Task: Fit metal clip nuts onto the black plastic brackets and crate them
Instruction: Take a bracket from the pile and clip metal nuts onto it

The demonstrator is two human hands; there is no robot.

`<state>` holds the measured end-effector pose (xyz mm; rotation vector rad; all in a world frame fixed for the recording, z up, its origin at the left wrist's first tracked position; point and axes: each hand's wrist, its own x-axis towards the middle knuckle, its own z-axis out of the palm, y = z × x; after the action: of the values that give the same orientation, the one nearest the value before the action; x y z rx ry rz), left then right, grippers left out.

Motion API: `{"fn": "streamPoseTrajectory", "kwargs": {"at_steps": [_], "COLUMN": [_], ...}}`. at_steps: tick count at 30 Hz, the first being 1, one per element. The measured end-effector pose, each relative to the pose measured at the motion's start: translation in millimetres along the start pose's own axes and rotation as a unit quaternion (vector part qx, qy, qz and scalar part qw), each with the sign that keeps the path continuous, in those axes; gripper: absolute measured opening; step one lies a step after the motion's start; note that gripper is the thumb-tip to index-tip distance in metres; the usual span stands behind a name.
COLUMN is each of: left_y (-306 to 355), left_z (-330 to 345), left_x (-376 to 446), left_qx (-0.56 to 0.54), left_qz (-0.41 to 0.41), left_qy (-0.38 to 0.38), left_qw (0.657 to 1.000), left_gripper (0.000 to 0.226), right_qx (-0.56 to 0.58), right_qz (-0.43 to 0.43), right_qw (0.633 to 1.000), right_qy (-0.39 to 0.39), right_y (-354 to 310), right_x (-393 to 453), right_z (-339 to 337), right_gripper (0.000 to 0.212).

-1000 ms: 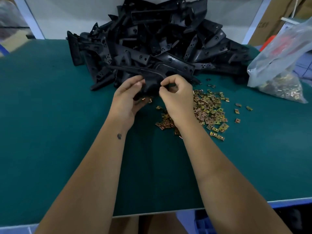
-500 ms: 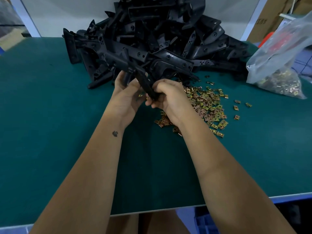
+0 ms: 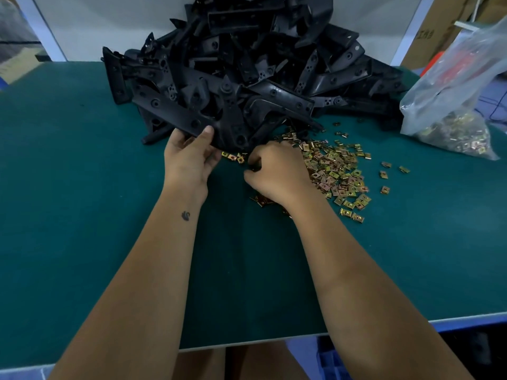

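A black bracket [image 3: 230, 127] sits just above the centre of the frame, its lower end gripped by the left hand [image 3: 192, 157], with the thumb laid over the top face and the other fingers curled beneath. The bracket's upper end leans against the pile of brackets [image 3: 247, 67] heaped across the upper middle of the frame.

The right hand [image 3: 274, 171], just right of centre, is curled knuckles-up over the near edge of the loose clip nuts [image 3: 337, 171]. Its fingertips are hidden under the hand, so whether they pinch a nut cannot be told.

The clip nuts, gold-coloured, lie scattered to the right of centre. A few lie between the two hands.

All items rest on a green table [image 3: 82, 215]. A clear plastic bag [image 3: 452, 105] holding more clip nuts lies at the right edge of the frame, apart from the loose scatter. A cardboard box [image 3: 439, 26] stands at the upper right.
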<state>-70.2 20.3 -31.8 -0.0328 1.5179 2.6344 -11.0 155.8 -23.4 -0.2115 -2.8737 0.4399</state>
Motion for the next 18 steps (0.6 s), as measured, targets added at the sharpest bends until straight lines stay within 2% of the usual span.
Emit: {"fn": "streamPoseTrajectory", "kwargs": {"at_steps": [6, 11, 15, 18], "left_y": [0.3, 0.7, 0.1, 0.4], "left_z": [0.7, 2.4, 1.5, 1.0], "left_x": [-0.1, 3.5, 4.9, 5.3], "left_qx": [0.004, -0.015, -0.025, -0.039], "left_qz": [0.002, -0.026, -0.018, -0.025], "left_qy": [0.007, 0.020, 0.019, 0.012], "left_qw": [1.000, 0.999, 0.999, 0.999], "left_gripper": [0.020, 0.015, 0.016, 0.018], "right_qx": [0.040, 0.070, 0.204, 0.371], "right_qz": [0.007, -0.006, 0.032, 0.094], "right_qw": [0.999, 0.997, 0.975, 0.919], "right_qy": [-0.005, 0.030, 0.078, 0.095], "right_y": [0.5, 5.1, 3.6, 4.3], "right_x": [2.7, 3.9, 7.0, 7.3], "right_z": [-1.4, 1.0, 0.5, -1.7], "right_gripper": [0.017, 0.020, 0.011, 0.011]}}
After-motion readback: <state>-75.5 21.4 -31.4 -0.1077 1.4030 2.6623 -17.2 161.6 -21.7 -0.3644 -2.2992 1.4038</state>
